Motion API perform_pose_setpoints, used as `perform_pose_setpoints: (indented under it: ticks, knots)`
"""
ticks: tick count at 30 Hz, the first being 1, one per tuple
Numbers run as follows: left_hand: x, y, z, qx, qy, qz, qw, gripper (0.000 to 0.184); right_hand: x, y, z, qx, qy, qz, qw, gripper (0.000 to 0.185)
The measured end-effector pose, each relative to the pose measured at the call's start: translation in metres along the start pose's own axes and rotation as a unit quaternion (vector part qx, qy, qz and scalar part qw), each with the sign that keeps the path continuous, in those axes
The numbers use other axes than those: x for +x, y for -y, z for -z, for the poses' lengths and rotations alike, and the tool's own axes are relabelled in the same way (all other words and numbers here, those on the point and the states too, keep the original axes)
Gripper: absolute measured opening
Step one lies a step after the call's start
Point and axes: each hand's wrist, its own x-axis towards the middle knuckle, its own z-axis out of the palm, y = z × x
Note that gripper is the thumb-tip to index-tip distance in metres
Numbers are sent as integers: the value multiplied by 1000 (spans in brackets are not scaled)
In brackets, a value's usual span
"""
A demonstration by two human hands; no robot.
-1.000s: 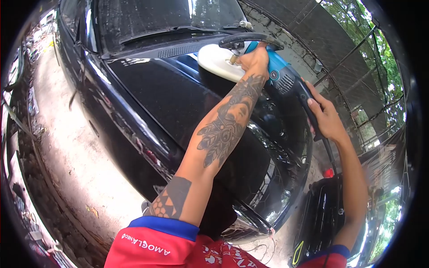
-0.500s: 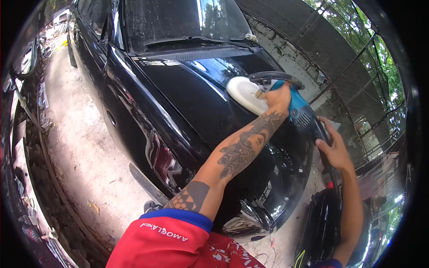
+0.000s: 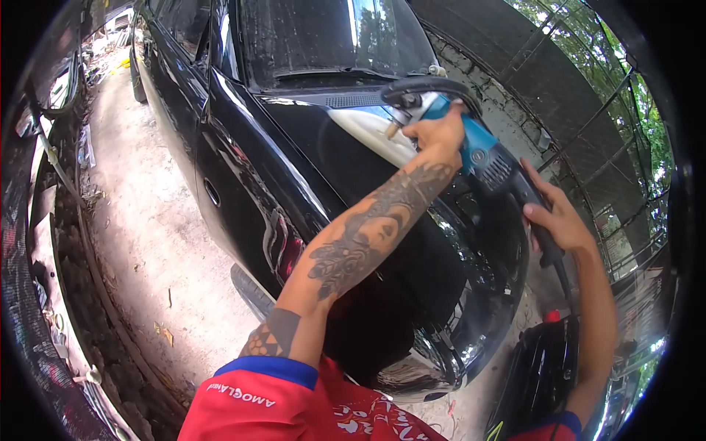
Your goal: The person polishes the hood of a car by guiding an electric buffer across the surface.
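A teal and black corded polisher (image 3: 491,156) with a white round pad (image 3: 360,131) is over the hood (image 3: 294,131) of a black car. The pad lies against the hood near the windshield end, though its contact edge is partly hidden. My left hand (image 3: 440,137) wraps around the front of the polisher, beneath its curved black handle (image 3: 423,86). Farther back, my right hand (image 3: 560,218) grips the black rear handle, from which a cord (image 3: 565,278) hangs. Brass-coloured metal shows at the tool's front.
The car's windshield (image 3: 331,40) and wipers are beyond the hood. Left of the car runs a pale concrete floor (image 3: 140,242) beside assorted clutter. A dark wall and wire fence (image 3: 618,147) rise on the right. A shiny black object (image 3: 537,367) stands at lower right.
The polisher has moved left across the hood and toward the windshield, both hands going with it. The pad appears more edge-on. My view has shifted slightly, putting the car farther right.
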Motion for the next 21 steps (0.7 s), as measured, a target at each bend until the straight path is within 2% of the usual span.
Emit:
perform_pose_setpoints:
  ticks: [2, 4, 6, 7, 13, 14, 16, 18, 20, 21]
  knots:
    - [10, -18, 7, -6, -4, 5, 1000, 102, 15, 14, 1, -10, 6, -9, 1000, 85]
    - [4, -42, 16, 19, -20, 28, 999, 116, 27, 25, 0, -1, 37, 5, 999, 84]
    - [36, -41, 16, -43, 55, 30, 997, 132, 35, 31, 0, 8, 41, 0, 999, 83]
    - [39, -34, 10, -35, 65, 35, 997, 132, 37, 31, 1, 13, 57, 1, 998, 82]
    - [55, -13, -2, -99, 143, 96, 980, 131, 20, 29, 20, -20, 45, -22, 999, 82]
    - [27, -14, -2, -40, 109, 95, 989, 120, 13, 28, 25, -28, 45, -31, 998, 83]
    - [-4, 4, -9, -60, 100, 76, 990, 111, -4, 24, 30, -27, 23, -34, 999, 89]
    - [-13, 26, -25, -41, 92, 127, 987, 106, -23, 18, 41, -48, 3, -82, 995, 93]
    - [-14, 59, -47, -25, 52, 81, 995, 103, -41, 9, 51, -52, -5, -88, 995, 95]
    - [-24, 64, -51, -4, 41, 103, 994, 99, -47, 5, 55, -53, -12, -96, 994, 96]
